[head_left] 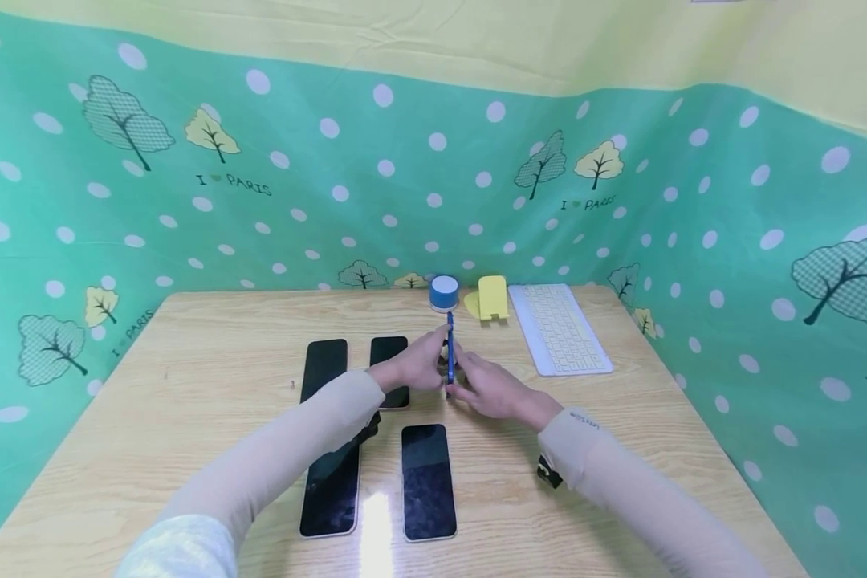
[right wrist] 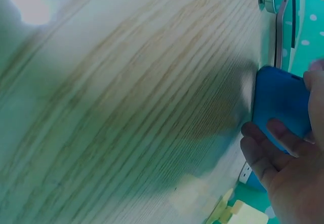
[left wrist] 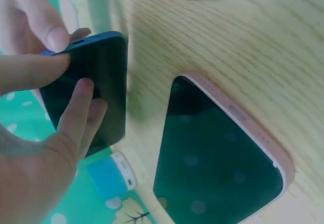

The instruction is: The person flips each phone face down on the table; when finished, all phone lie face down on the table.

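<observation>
A blue smartphone (head_left: 450,353) stands on its long edge on the table between my two hands. My left hand (head_left: 422,363) is on its dark screen side; in the left wrist view two fingers (left wrist: 76,105) lie on the screen and the thumb is at the end edge. From the other side my right hand (head_left: 493,387) holds the phone, its fingers against the blue back (right wrist: 278,95) and its thumb by the edge. A pink-edged phone (left wrist: 228,148) lies screen up beside the left hand.
More dark-screened phones lie flat: one at back left (head_left: 323,361), one at front left (head_left: 332,494), one at front middle (head_left: 428,482). Along the back stand a blue round item with a white top (head_left: 444,293) and a yellow phone stand (head_left: 493,299). A white keyboard (head_left: 559,329) lies right.
</observation>
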Available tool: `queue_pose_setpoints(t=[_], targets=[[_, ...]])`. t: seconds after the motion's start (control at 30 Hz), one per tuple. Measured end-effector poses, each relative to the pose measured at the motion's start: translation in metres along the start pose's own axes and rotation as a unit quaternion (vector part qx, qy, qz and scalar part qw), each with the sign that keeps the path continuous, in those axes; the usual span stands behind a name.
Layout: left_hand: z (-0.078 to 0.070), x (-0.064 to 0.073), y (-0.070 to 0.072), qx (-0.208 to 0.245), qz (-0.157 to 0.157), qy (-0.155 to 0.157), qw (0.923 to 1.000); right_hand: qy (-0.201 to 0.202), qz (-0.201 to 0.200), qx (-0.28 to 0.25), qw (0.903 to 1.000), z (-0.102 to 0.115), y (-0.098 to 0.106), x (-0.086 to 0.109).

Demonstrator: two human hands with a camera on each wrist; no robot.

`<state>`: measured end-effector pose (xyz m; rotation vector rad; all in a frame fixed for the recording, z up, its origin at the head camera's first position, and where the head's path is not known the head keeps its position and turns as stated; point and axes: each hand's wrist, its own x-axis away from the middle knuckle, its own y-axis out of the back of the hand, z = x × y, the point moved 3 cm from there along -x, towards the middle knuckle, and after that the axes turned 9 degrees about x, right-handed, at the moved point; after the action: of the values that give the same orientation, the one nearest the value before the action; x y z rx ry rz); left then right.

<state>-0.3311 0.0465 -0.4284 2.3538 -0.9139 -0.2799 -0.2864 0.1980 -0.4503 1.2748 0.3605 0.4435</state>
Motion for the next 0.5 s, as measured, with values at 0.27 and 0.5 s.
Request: queue_pose_setpoints(t=[0.27,0.5], targets=[[-0.0002,0.0014,0.0027,0.1,-0.055,0.106,0.9877,0.016,-0.013,0.073,0.9971,0.0045,-0.0034,0.0004],[0.0015,-0.0047,-0.0042,0.015,-0.074,0.115,0.9905,0.012,0.012,0.088,0.9959,-0.0026,-0.008,0.0059]])
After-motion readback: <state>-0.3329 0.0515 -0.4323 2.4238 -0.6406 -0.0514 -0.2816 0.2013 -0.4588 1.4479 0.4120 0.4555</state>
